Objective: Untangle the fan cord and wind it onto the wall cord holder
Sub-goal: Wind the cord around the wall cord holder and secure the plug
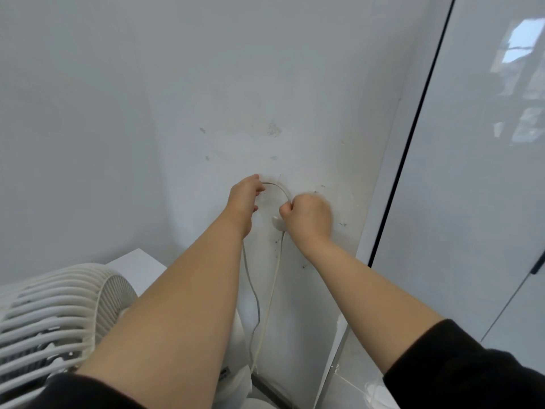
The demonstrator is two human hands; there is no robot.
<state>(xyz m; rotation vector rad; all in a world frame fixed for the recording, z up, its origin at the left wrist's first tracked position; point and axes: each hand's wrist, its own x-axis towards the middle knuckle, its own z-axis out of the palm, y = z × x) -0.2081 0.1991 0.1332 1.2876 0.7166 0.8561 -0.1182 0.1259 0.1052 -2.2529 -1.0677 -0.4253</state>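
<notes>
1. Counted: two hands, one cord, one cord holder, one fan and two black sleeves.
2. The left hand, just left of centre, has its grip closed, with curled fingers pinching the cord's left end.
3. The right hand, at 3 o'clock from the left hand, grips as a fist around the cord's other end.
4. The cord arcs between the two hands against the wall. From there two strands hang toward 6 o'clock, close together, down behind the fan's base.
5. The holder shows only as a small white rounded piece at the right hand's thumb, and the rest is hidden. Whether any cord is wound on it, I cannot tell.
6. The fan, at 8 o'clock, is cut off by the frame edge and partly covered by the left forearm.
7. The cord is thin, pale and smooth. The fan grille is white ribbed plastic. The wall is matt white, scuffed and speckled. A glossy reflective panel with a dark seam fills the 3 o'clock side.
</notes>
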